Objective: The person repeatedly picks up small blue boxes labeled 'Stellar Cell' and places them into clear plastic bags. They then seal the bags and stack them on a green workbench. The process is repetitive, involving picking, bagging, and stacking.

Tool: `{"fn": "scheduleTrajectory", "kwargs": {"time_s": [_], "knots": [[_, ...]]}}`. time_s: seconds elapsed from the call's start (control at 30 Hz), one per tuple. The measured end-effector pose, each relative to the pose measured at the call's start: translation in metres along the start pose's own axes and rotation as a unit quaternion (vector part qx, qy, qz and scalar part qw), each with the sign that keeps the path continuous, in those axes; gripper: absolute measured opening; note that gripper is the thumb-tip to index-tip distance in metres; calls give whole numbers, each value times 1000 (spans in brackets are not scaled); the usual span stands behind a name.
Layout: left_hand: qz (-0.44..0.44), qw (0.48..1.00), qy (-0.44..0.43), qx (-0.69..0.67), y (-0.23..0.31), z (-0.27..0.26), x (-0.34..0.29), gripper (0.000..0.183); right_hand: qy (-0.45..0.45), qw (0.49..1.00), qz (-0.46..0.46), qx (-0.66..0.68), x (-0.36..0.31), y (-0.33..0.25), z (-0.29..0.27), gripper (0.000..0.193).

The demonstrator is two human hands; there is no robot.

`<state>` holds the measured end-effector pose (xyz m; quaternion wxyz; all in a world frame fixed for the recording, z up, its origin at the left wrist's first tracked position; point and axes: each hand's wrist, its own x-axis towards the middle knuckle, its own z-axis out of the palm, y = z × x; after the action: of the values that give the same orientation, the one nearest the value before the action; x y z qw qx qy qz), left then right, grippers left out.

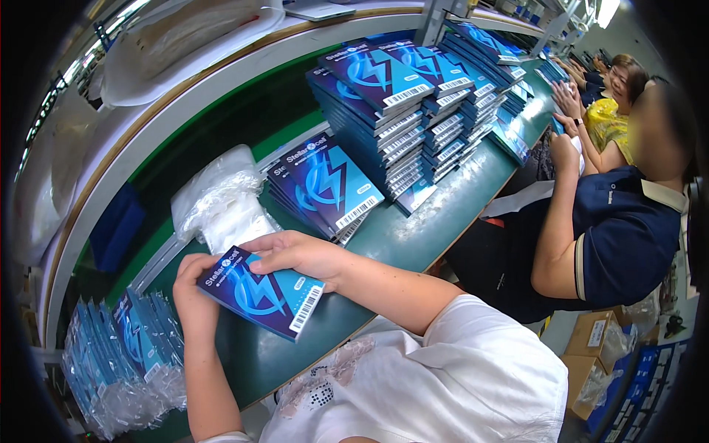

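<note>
Between my two hands is a flat dark-blue and teal battery box (255,295) with a lightning-bolt print, tilted above the green bench. My left hand (193,284) grips its left edge, fingers curled behind it. My right hand (295,255) closes on its far edge, thumb on the printed face. Just beyond lies a pile of clear plastic bags (221,196). A short stack of matching boxes (329,184) sits to the right of the bags. At the lower left stand several boxes in clear bags (122,354), packed upright in rows.
Tall stacks of the same boxes (399,96) rise along the back of the green bench (458,199). A shelf edge (221,77) runs above. Close on my right sits a co-worker in a dark polo shirt (613,229); others work farther along. Cardboard boxes (588,354) stand at the lower right.
</note>
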<state>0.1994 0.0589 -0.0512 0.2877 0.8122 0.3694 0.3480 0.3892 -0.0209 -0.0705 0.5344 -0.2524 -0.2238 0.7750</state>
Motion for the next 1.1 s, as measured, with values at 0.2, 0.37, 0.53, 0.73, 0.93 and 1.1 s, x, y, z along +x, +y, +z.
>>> {"fn": "scheduleTrajectory", "kwargs": {"time_s": [0.2,0.37,0.53,0.73,0.93,1.1], "knots": [[-245,950,-14,-196,7,-8,-5,10,62,994,-18,-91,-8,1,-6,42],[-106,992,-13,-71,-8,-7,-6,9,143,971,-97,-165,-1,12,3,41],[-113,988,7,-107,8,-4,-14,15,175,961,-133,-168,-9,14,8,35],[-49,993,-32,-99,18,1,-28,20,251,930,-196,-184,-7,19,16,17],[-246,832,8,-496,26,11,-38,31,201,895,-252,-308,-15,32,34,31],[-244,795,49,-553,11,-7,-38,32,124,852,-206,-465,-26,15,35,27]]}}
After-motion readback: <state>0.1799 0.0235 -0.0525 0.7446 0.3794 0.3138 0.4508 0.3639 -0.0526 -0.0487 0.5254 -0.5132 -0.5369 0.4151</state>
